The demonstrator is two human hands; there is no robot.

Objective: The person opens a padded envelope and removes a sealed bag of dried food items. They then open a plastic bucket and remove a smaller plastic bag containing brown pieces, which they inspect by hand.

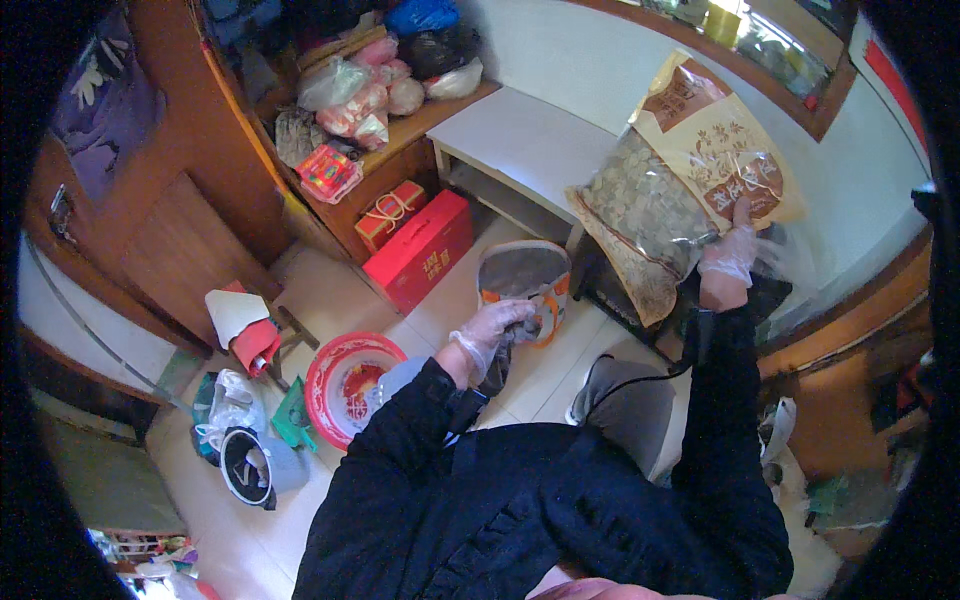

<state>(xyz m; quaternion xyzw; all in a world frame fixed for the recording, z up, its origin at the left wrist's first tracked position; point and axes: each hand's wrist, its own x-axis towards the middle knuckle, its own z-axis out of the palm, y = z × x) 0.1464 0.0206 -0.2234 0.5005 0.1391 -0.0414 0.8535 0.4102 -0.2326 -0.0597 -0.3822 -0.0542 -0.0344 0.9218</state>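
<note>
My right hand (726, 259), in a clear disposable glove, grips the edge of a large printed bag (739, 142) with its thumb on the front. Pale, flat pieces show through the bag's transparent window (641, 199). The bag is tilted over a dark low stand near the wall. Also gloved, my left hand (491, 330) holds a dark grey, limp thing (495, 367), perhaps cloth or plastic. Just beyond that hand stands a white and orange open-topped tote (564, 296) with a grey interior. Whether the hand touches the tote I cannot tell.
A red-rimmed basin (322, 375) and a pail (289, 465) stand on the tiled floor at left. Red boxes (420, 251) sit beside a white bench (525, 135). Plastic bags (352, 97) crowd a wooden ledge. A small stool (296, 330) stands near the door.
</note>
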